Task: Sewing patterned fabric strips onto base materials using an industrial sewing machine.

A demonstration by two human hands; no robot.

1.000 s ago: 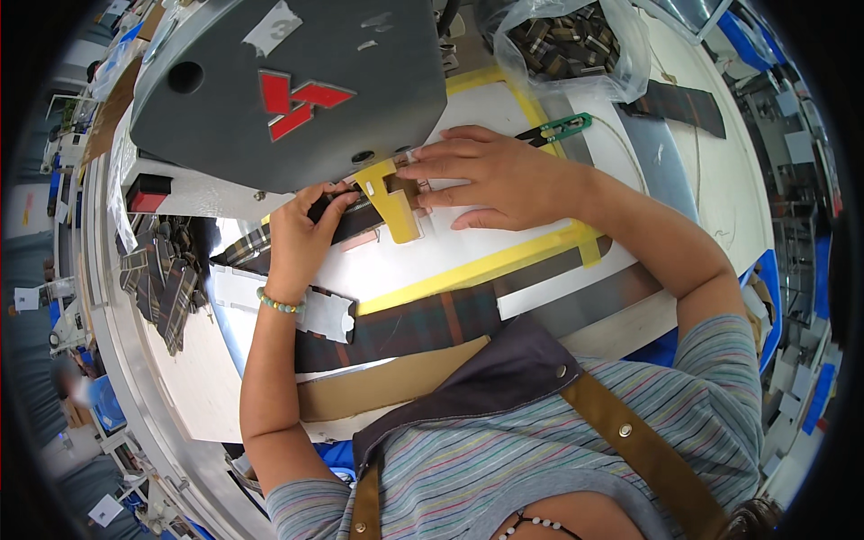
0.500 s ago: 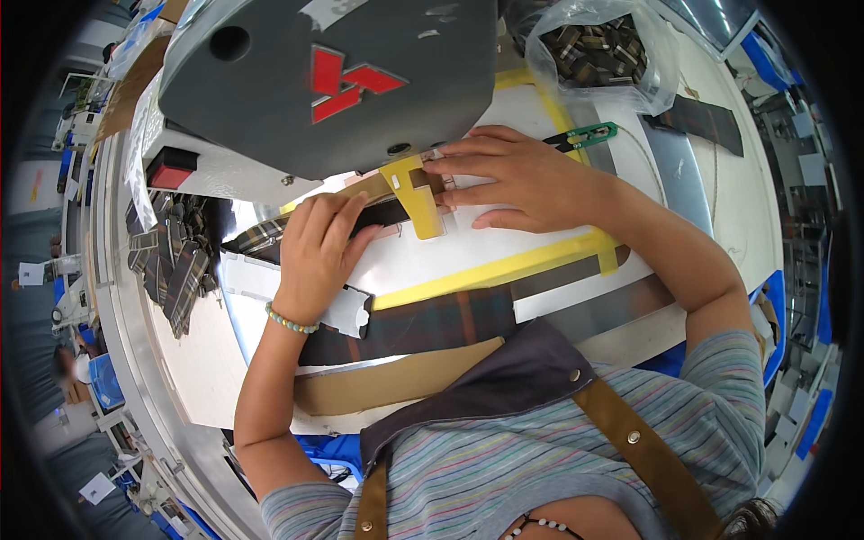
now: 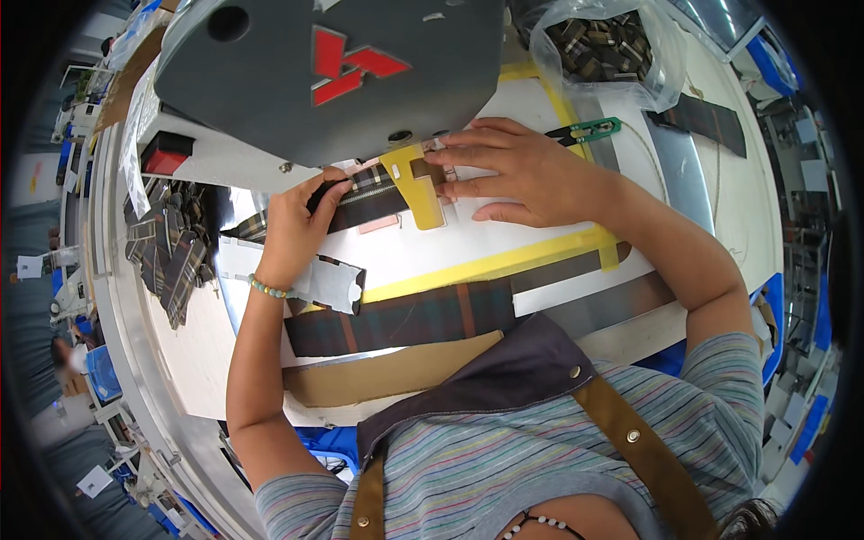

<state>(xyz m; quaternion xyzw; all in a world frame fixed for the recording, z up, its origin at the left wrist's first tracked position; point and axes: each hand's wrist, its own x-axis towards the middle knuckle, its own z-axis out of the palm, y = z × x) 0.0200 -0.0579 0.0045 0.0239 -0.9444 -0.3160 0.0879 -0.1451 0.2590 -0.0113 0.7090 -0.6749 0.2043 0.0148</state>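
Observation:
My left hand (image 3: 301, 225) is closed in a pinch at the edge of a dark strip of plaid cloth (image 3: 364, 177). A row of silver, zipper-like teeth (image 3: 364, 193) runs along this strip. Just right of it, my right hand (image 3: 531, 180) lies flat with fingers spread, its fingertips at the edge of a yellow plate (image 3: 418, 198) under the machine head. The strip passes beneath that plate. Above both hands hangs the dark grey sewing machine head (image 3: 342, 108) with a red emblem; it hides the stitching point.
Green-handled thread snips (image 3: 589, 131) lie beyond my right hand. A clear bag (image 3: 661, 85) of plaid pieces stands at the far right. Plaid pieces (image 3: 180, 261) are heaped at the left. Yellow tape (image 3: 486, 261), a plaid panel (image 3: 405, 317) and brown card (image 3: 387, 371) lie nearer me.
My left hand has drawn down and left and now pinches the cloth. The brown flap that lay over the strip has shifted, showing plaid and silver teeth. My right hand has barely moved.

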